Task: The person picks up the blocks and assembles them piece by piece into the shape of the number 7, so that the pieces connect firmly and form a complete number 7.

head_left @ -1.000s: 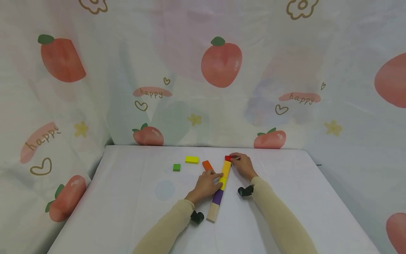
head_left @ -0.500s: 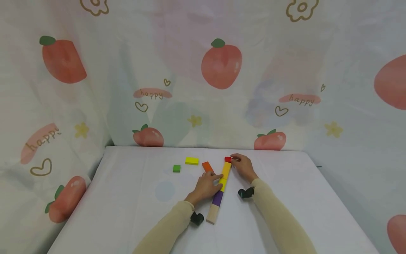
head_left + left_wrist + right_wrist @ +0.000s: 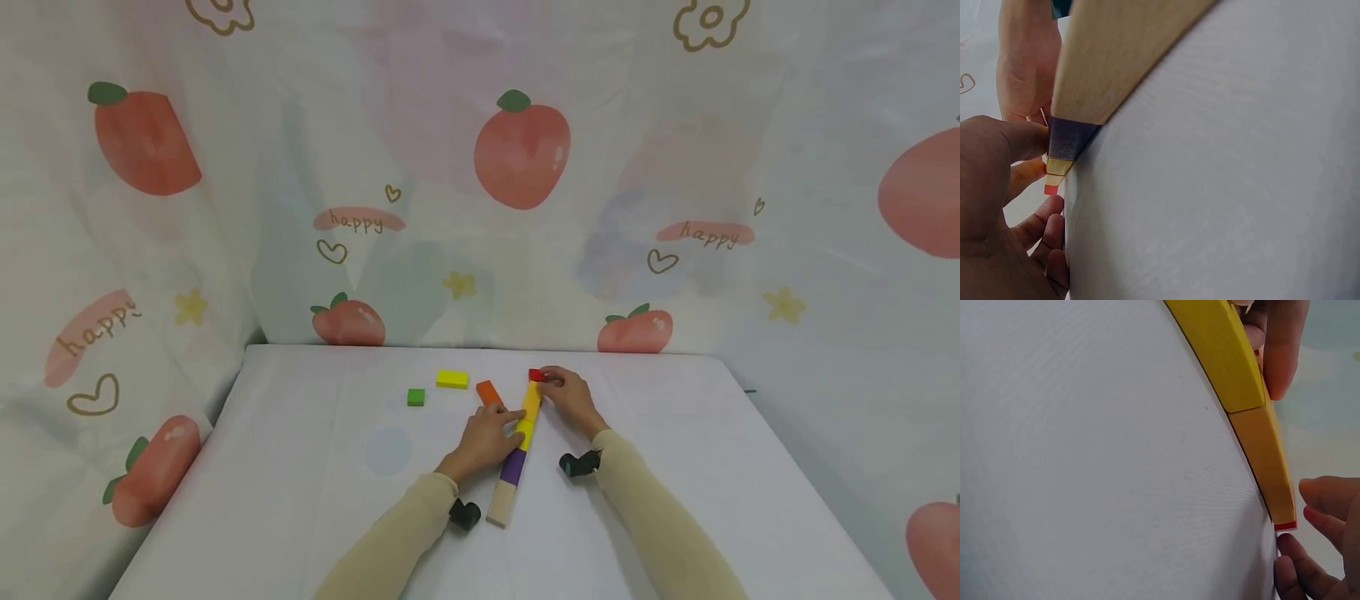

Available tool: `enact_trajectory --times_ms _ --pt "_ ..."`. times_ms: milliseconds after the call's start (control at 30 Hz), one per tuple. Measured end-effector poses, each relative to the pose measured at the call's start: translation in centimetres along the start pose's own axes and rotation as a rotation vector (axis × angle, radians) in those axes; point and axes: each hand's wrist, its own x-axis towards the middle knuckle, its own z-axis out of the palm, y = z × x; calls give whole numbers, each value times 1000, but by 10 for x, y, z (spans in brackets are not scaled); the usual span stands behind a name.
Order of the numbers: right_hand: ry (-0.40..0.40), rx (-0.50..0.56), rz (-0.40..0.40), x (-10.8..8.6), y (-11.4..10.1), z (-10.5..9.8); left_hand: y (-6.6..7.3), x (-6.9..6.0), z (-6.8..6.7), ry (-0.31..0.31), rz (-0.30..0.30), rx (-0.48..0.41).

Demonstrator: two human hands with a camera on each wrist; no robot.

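A straight row of wooden blocks lies on the white table: a plain wood block (image 3: 502,505) nearest the body, then a purple block (image 3: 513,467), a yellow block (image 3: 526,435), an amber-yellow block (image 3: 532,402) and a small red block (image 3: 536,375) at the far end. My left hand (image 3: 483,439) comes from the left side; its index finger and thumb touch the row around the yellow block. From the right, my right hand (image 3: 572,398) has its fingertips at the red block and the far end of the amber-yellow one. Those fingertips partly cover the red block.
An orange block (image 3: 488,392) lies just beyond the left hand, partly hidden by it. Farther left are a yellow block (image 3: 452,379) and a small green block (image 3: 416,397). A printed cloth wall (image 3: 427,125) stands behind the table's far edge.
The right hand has shifted slightly left and nearer the body, its thumb now against the amber-yellow block. The left hand and the row have stayed about where they were.
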Motion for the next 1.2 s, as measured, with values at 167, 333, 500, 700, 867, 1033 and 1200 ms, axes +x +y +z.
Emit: enact_trajectory --times_ms 167,333,500,700,867,1033,1200 --pt "-11 -24 17 0 3 4 0 0 0 -2 -6 2" --pt "-11 -22 34 0 8 5 0 -1 -1 -4 -3 0" --pt "-2 -20 45 1 11 7 -1 -1 -1 5 10 -11" --pt "-2 -28 57 1 12 9 -2 -2 0 4 13 7" --pt "3 -40 59 -2 8 8 -1 -2 0 12 11 0" --pt "10 -55 37 -3 6 7 0 -1 -1 12 16 -2" --pt "8 -64 16 -4 9 9 -1 -3 -3 -3 30 -3"
